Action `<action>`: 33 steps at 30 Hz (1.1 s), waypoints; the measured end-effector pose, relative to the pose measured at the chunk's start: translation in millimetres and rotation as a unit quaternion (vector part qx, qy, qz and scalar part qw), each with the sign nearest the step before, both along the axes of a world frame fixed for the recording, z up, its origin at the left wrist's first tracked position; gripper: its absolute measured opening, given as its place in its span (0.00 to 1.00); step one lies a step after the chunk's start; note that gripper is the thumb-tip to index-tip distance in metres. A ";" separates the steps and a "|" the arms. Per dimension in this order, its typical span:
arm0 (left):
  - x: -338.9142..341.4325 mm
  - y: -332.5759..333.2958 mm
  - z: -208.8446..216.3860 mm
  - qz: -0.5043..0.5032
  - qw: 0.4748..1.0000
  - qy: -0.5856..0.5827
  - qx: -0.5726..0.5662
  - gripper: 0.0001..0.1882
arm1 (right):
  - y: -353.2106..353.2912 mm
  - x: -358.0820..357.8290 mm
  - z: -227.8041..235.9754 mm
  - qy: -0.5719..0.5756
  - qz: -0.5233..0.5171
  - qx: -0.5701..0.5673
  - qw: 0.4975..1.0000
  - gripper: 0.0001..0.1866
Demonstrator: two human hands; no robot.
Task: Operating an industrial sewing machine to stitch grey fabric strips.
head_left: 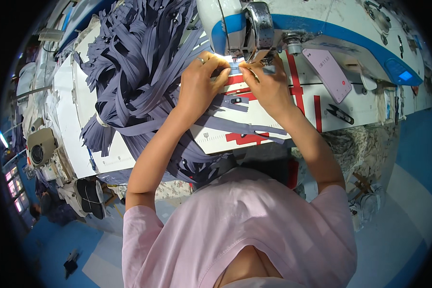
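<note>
Both of my hands are at the needle area of a white and blue sewing machine [225,24]. My left hand [199,81], with a ring on one finger, pinches the left end of a small grey-blue strip [235,68] under the lit needle. My right hand [269,89] pinches the strip's other side, thumb and forefinger together beside the presser foot. Whether the strip is zipper tape I cannot tell. Just below my hands lies a zipper end with a dark slider [235,101]. A large tangled bundle of grey-purple zippers [134,62] lies left of my left hand.
A pink phone [327,75] rests on the white table [278,122], right of my right hand. Thread snips [340,114] lie near the table's front edge. Red tape strips [317,113] mark the tabletop. A tie [101,120] binds some zippers at left; others hang over the edge.
</note>
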State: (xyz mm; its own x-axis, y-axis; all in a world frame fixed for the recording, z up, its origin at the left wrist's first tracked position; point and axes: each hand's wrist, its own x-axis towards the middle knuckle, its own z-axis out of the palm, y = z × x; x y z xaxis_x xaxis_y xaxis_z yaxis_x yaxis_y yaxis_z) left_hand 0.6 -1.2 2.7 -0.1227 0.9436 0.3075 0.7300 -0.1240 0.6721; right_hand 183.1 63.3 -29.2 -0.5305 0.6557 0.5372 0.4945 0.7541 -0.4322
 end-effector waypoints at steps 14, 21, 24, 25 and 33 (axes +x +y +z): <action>-14.9 19.4 -15.6 0.010 0.996 0.076 0.045 0.10 | 26.8 -4.3 -67.3 -0.066 0.022 0.038 0.997 0.22; -19.6 24.5 -21.9 -0.011 0.997 0.061 0.039 0.12 | 20.5 -7.0 -39.3 -0.055 -0.018 0.018 0.998 0.22; -19.2 25.2 -19.4 -0.021 0.997 0.059 0.036 0.11 | 25.6 -4.2 -44.5 -0.117 -0.010 0.089 0.989 0.23; -19.6 24.4 -17.5 -0.025 0.997 0.058 0.034 0.10 | 24.6 -6.3 -40.5 -0.116 -0.010 0.087 0.989 0.23; -13.3 23.5 -12.5 -0.014 0.997 0.075 0.002 0.09 | 39.4 -2.2 -86.6 -0.080 0.016 0.195 0.977 0.45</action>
